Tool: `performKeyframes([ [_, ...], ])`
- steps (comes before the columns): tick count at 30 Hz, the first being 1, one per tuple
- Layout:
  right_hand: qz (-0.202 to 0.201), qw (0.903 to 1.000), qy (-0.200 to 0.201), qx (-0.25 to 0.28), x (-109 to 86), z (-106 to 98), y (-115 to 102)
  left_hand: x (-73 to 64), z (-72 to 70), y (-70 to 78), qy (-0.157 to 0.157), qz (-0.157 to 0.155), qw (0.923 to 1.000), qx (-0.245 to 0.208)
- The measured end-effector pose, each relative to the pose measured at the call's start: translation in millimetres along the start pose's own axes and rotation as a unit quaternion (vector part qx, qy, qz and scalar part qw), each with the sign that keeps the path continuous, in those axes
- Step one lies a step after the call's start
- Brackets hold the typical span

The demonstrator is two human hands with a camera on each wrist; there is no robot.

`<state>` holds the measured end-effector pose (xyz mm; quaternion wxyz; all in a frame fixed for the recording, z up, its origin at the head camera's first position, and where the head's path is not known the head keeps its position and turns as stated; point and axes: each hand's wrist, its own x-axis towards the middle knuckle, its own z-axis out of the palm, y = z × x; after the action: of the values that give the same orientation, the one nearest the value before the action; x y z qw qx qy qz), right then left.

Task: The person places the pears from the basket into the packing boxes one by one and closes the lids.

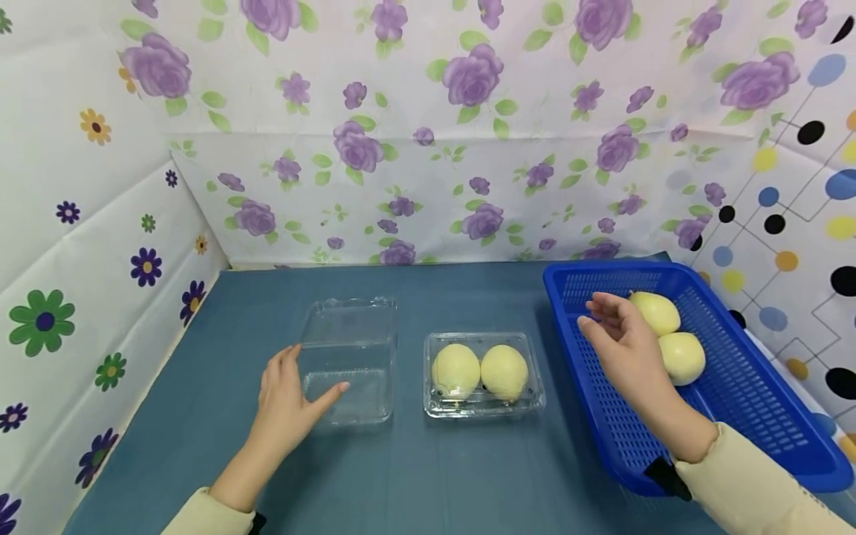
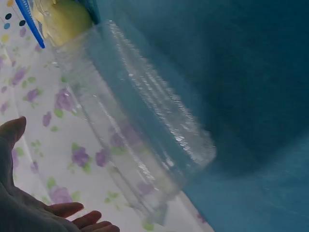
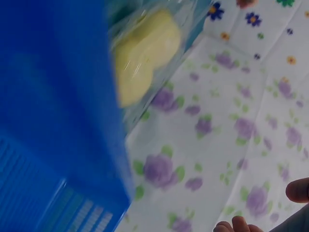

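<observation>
An empty clear plastic clamshell box (image 1: 348,371) lies with its lid raised on the left of the table. My left hand (image 1: 287,405) is at its left side, thumb spread from the fingers; in the left wrist view the hand (image 2: 48,203) shows apart from the box (image 2: 145,125). Over the blue basket (image 1: 595,416) hovers my right hand (image 1: 628,353), fingers loosely bent and nothing held. Two pale yellow pears (image 1: 682,357) lie in the basket beside it. A second clear box (image 1: 484,409) at the table's middle contains two more pears (image 1: 457,369).
A blue-grey cloth (image 1: 481,475) covers the table. Flower-printed sheets (image 1: 414,178) rise behind and on the left, and a dotted sheet (image 1: 776,223) stands at the right. The basket's raised rim (image 1: 568,349) faces the middle box.
</observation>
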<state>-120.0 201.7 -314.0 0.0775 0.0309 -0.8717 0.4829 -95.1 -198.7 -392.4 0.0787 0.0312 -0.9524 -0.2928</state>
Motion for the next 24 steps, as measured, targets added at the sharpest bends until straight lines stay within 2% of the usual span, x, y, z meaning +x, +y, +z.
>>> performKeyframes([
  [5, 0.011, 0.9996, 0.015, -0.020, 15.3, -13.0, 16.1, -0.6, 1.4, -12.5, -0.014, -0.041, 0.9988, 0.023],
  [13, 0.039, 0.9961, 0.055, -0.056, 34.6, -32.6, 43.8, -1.1, 6.3, -24.9, -0.016, -0.063, 0.9964, 0.055],
  [18, 0.072, 0.9927, 0.061, -0.075, 44.1, -39.9, 62.1, -4.7, 12.0, -31.5, -0.025, -0.062, 0.9967, 0.047],
  [24, 0.106, 0.9844, 0.066, -0.124, 52.7, -48.8, 90.7, -5.7, 17.1, -34.1, -0.054, -0.075, 0.9956, 0.019],
])
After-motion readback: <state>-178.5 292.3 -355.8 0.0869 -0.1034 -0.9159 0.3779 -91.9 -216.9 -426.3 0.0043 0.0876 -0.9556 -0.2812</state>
